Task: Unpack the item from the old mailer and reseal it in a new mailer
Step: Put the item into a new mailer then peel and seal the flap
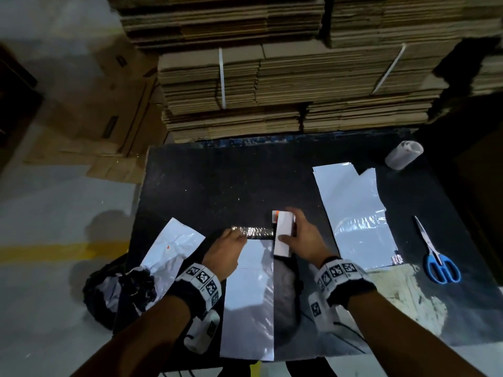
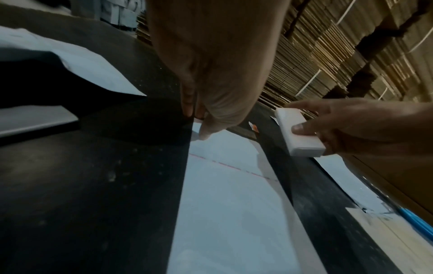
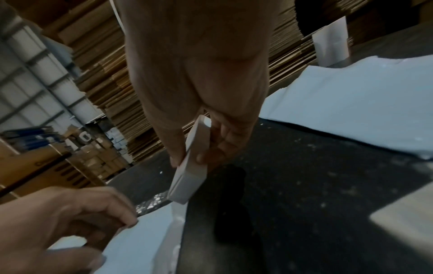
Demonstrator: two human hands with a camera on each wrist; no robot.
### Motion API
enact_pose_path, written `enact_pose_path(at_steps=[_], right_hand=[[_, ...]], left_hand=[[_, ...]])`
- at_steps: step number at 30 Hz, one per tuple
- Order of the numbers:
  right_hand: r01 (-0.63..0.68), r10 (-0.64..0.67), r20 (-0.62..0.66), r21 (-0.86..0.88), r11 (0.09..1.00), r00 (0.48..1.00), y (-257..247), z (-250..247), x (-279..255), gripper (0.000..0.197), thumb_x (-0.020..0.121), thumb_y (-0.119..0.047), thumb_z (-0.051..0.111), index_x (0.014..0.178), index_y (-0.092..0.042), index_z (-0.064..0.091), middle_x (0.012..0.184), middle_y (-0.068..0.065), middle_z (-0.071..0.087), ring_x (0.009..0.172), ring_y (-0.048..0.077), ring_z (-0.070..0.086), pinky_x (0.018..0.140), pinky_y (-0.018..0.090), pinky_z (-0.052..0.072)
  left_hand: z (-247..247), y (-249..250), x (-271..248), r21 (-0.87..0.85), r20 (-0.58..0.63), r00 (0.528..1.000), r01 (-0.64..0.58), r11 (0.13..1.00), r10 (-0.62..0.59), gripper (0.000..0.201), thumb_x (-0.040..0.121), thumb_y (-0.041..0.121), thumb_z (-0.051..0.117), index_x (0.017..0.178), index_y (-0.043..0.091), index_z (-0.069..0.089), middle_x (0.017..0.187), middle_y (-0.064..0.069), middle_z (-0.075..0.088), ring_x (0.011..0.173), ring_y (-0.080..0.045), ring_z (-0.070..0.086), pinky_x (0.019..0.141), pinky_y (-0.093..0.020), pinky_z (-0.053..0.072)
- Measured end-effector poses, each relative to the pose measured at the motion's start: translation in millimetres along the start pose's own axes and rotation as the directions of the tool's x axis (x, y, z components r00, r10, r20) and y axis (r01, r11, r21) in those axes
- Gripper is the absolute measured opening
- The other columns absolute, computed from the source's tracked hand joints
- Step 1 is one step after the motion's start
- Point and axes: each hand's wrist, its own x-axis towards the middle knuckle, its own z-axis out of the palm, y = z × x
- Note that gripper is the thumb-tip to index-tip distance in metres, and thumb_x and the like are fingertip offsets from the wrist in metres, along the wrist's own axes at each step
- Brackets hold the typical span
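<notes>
Here: stacks of flattened cardboard [image 1: 294, 77], strapped with white bands, rising behind the work surface; black table [image 1: 206, 186], dusty, bearing everything below; spare white mailers [image 1: 351, 213], overlapped, lying flat at the right, well apart from the hands; new mailer [image 1: 249, 295], white, lying lengthwise at the front centre, its near end hanging past the table edge, its far end showing a shiny adhesive strip [image 1: 251, 231]; old mailer [image 1: 170, 248], crumpled and white, lying at the left front corner, partly over the edge; blue-handled scissors [image 1: 435, 254], lying closed near the right edge; roll of clear tape [image 1: 404, 155], standing at the far right corner; white box [image 1: 283, 235], small and oblong, held just above the table beside the right edge of the new mailer's mouth; right hand [image 1: 302, 235], thumb on one long side and fingers curled on the other, gripping the box; left hand [image 1: 228, 248], fingers bent, pinching the left corner of the new mailer's mouth.
</notes>
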Motion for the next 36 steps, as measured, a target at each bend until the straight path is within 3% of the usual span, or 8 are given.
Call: enact_pose_path(at_steps=[4, 7, 12, 18, 24, 28, 32, 36], right_hand=[[-0.035, 0.046, -0.091, 0.121, 0.992, 0.995, -11, 23, 1, 0.050, 0.083, -0.012, 0.065, 0.126, -0.020, 0.042, 0.114, 0.008, 0.065, 0.103, 0.028, 0.062, 0.075, 0.020, 0.038], [-0.070, 0.105, -0.162, 0.206, 0.976, 0.981, -16, 32, 2, 0.043, 0.082, -0.008, 0.064, 0.120, -0.018, 0.045, 0.110, 0.007, 0.065, 0.099, 0.024, 0.060, 0.074, 0.019, 0.037], [-0.172, 0.236, -0.216, 0.276, 0.946, 0.947, -9, 43, 2, 0.031, 0.083, -0.007, 0.062, 0.111, -0.015, 0.050, 0.107, 0.009, 0.067, 0.100, 0.028, 0.062, 0.079, 0.027, 0.045], [-0.195, 0.273, -0.222, 0.318, 0.928, 0.936, -3, 46, 2, 0.034, 0.084, -0.008, 0.064, 0.115, -0.012, 0.050, 0.097, 0.001, 0.062, 0.092, 0.021, 0.060, 0.080, 0.027, 0.045], [-0.166, 0.398, -0.310, 0.571, 0.804, 0.864, 4, 56, 4, 0.036, 0.084, 0.001, 0.063, 0.115, -0.005, 0.048, 0.102, 0.004, 0.059, 0.100, 0.024, 0.059, 0.091, 0.037, 0.048], [-0.156, 0.427, -0.355, 0.588, 0.794, 0.832, 2, 62, 2, 0.036, 0.082, -0.003, 0.065, 0.113, -0.009, 0.048, 0.092, -0.006, 0.058, 0.094, 0.021, 0.060, 0.089, 0.039, 0.050], [-0.156, 0.471, -0.401, 0.608, 0.778, 0.785, 2, 67, 4, 0.035, 0.080, -0.006, 0.067, 0.107, -0.014, 0.047, 0.094, -0.001, 0.061, 0.095, 0.026, 0.063, 0.088, 0.042, 0.051], [-0.144, 0.462, -0.431, 0.592, 0.793, 0.775, 0, 68, 6, 0.035, 0.079, -0.009, 0.068, 0.106, -0.016, 0.048, 0.090, -0.006, 0.061, 0.092, 0.025, 0.064, 0.088, 0.044, 0.052]], left_hand=[[-1, 1, 3, 0.010, -0.032, 0.998, -0.046, 0.999, 0.046, 0.040, 0.075, -0.009, 0.054, 0.109, 0.008, 0.064, 0.120, -0.005, 0.057, 0.112, -0.028, 0.050, 0.091, -0.038, 0.048], [-4, 4, 7, -0.037, -0.011, 1.000, -0.015, 0.999, 0.014, 0.035, 0.081, -0.006, 0.053, 0.111, 0.009, 0.062, 0.122, -0.008, 0.055, 0.115, -0.027, 0.050, 0.097, -0.035, 0.044], [-2, -2, 15, -0.089, 0.060, 0.995, 0.087, 0.992, -0.082, 0.030, 0.085, 0.003, 0.061, 0.114, 0.011, 0.060, 0.122, -0.007, 0.051, 0.115, -0.027, 0.046, 0.098, -0.035, 0.043], [-2, -2, 25, -0.022, 0.089, 0.995, 0.049, 0.999, -0.046, 0.041, 0.083, 0.003, 0.063, 0.122, 0.016, 0.059, 0.117, -0.008, 0.050, 0.113, -0.027, 0.047, 0.099, -0.034, 0.045], [-12, 1, 30, -0.018, 0.150, 0.988, 0.039, 0.999, -0.036, 0.026, 0.084, -0.001, 0.059, 0.108, 0.008, 0.060, 0.114, -0.012, 0.060, 0.107, -0.030, 0.059, 0.091, -0.034, 0.049], [-16, 2, 32, 0.022, 0.187, 0.981, 0.052, 0.998, -0.055, 0.017, 0.086, -0.001, 0.057, 0.100, 0.004, 0.065, 0.115, -0.013, 0.057, 0.103, -0.030, 0.060, 0.088, -0.035, 0.051], [-17, 2, 31, 0.080, 0.207, 0.977, 0.031, 0.996, -0.047, 0.010, 0.088, 0.004, 0.058, 0.094, 0.003, 0.066, 0.115, -0.013, 0.052, 0.100, -0.031, 0.061, 0.085, -0.034, 0.052], [-16, 4, 24, 0.068, 0.173, 0.985, 0.013, 0.998, -0.025, 0.016, 0.089, 0.002, 0.050, 0.097, 0.009, 0.061, 0.111, -0.009, 0.054, 0.097, -0.032, 0.062, 0.080, -0.037, 0.050]])
